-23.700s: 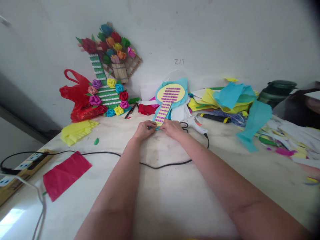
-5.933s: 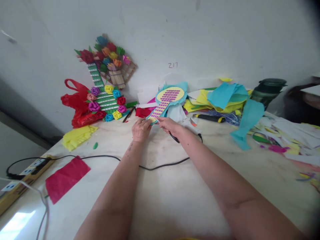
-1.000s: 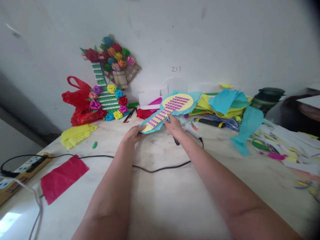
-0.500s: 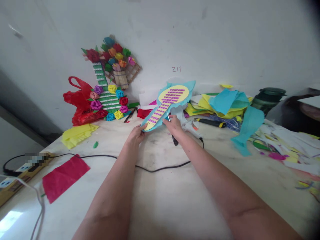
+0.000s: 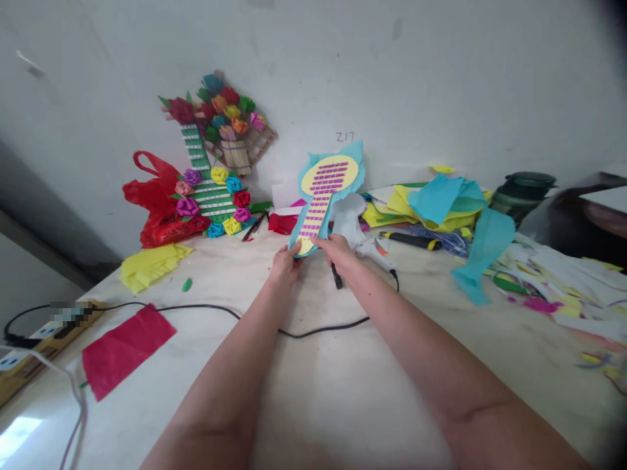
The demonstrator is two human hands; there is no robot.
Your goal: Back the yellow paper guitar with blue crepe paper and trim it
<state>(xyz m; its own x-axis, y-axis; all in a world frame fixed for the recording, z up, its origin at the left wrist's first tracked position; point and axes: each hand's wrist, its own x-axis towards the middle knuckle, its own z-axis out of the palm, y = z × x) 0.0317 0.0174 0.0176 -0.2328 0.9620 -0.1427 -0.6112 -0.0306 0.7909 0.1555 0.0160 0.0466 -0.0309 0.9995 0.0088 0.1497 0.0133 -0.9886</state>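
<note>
A guitar-shaped paper craft [image 5: 318, 203], yellow with rows of purple strips and a jagged light-blue paper border, stands tilted up over the table in front of me. My left hand [image 5: 285, 262] is closed on its narrow lower end, thumb on the front. At the right edge of that same end, the fingers of my right hand [image 5: 337, 250] are closed and touch the craft. Below the right palm sticks out the black handle [image 5: 336, 277] of a slim tool; its other end is hidden now. A white glue gun [image 5: 375, 251] lies just beyond the right hand.
At the back left stand a green guitar-shaped craft with paper roses [image 5: 213, 196] and a red plastic bag [image 5: 155, 199]. Yellow and blue paper [image 5: 448, 199], pliers [image 5: 411, 239] and scraps [image 5: 563, 274] lie right. A black cord [image 5: 313, 331] crosses the table near a power strip [image 5: 46, 336].
The paper craft has turned more upright and its top has swung left. My left hand has shifted right, closer to the right hand. The tool's pale tip, visible before, is now hidden.
</note>
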